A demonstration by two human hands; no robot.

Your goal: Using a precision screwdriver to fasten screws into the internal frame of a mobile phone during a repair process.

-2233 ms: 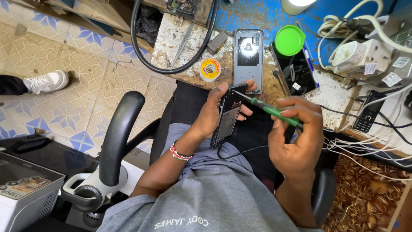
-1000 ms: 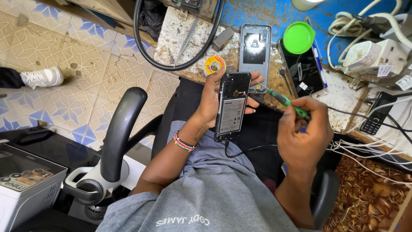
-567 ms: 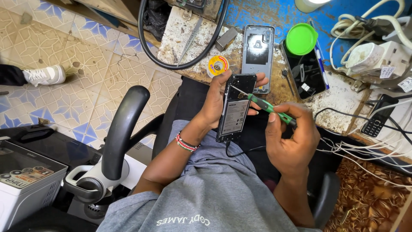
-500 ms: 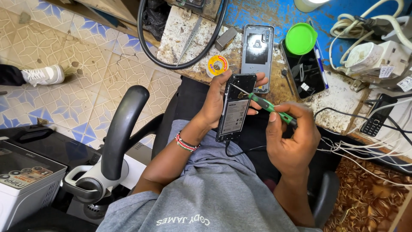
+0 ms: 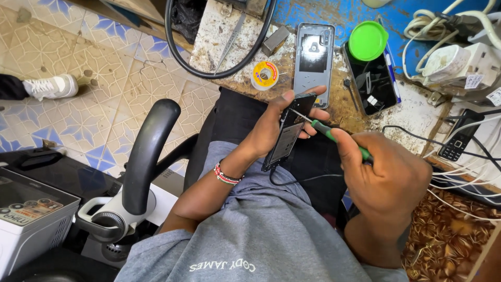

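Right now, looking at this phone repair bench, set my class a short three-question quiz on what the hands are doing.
1. True or false: the left hand holds the opened black phone above the lap.
2. What does the right hand grip? A) green-handled screwdriver B) yellow solder reel C) round green lid
3. Fill in: the grey phone back cover lies on the ____.

Key: 1 true; 2 A; 3 worn workbench.
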